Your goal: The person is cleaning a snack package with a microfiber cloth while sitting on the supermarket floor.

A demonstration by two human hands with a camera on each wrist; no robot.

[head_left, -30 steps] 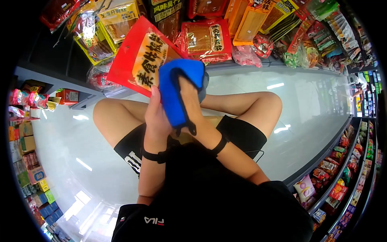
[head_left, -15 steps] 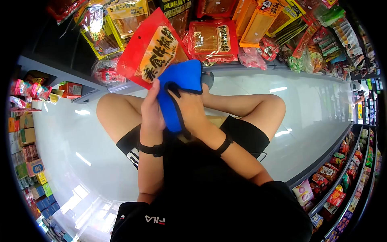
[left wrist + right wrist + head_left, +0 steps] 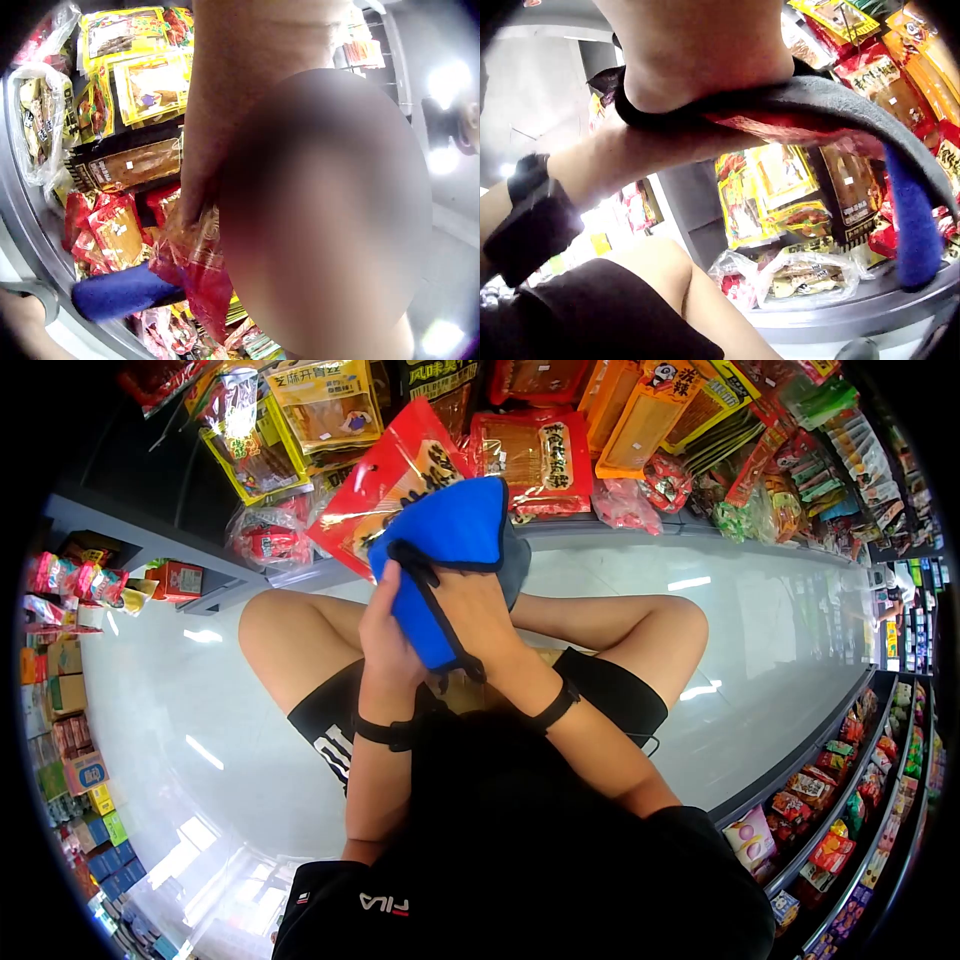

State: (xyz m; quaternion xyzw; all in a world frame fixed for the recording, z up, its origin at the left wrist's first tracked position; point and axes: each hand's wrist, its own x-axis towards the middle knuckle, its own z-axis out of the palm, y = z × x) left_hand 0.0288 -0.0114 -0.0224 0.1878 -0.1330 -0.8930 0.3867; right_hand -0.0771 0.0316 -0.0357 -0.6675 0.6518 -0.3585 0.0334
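Note:
My left hand [image 3: 385,645] grips the lower edge of a red snack packet [image 3: 345,510], its thumb upright along the near side. My right hand [image 3: 475,620] is tucked into a blue cloth mitt [image 3: 450,525] with black trim, which hides its fingers. The mitt lies across the packet's lower right part and covers some of the black lettering. In the left wrist view, crinkled red packet film [image 3: 206,281] shows beside the mitt's blue end [image 3: 120,292]. From the right wrist, the mitt's grey side [image 3: 832,97] arches over a strip of red packet [image 3: 802,133].
A dark shelf [image 3: 150,550] stands in front with several packets, among them another red one [image 3: 530,460] and orange ones [image 3: 645,425]. My crossed legs [image 3: 620,620] are below the hands, on a pale floor [image 3: 780,630]. More stocked shelves [image 3: 850,800] line the right.
The mitt on my right hand has shifted up over the packet and covers more of its lettering than half a second ago. The packet's top has dipped slightly; my left hand still holds it.

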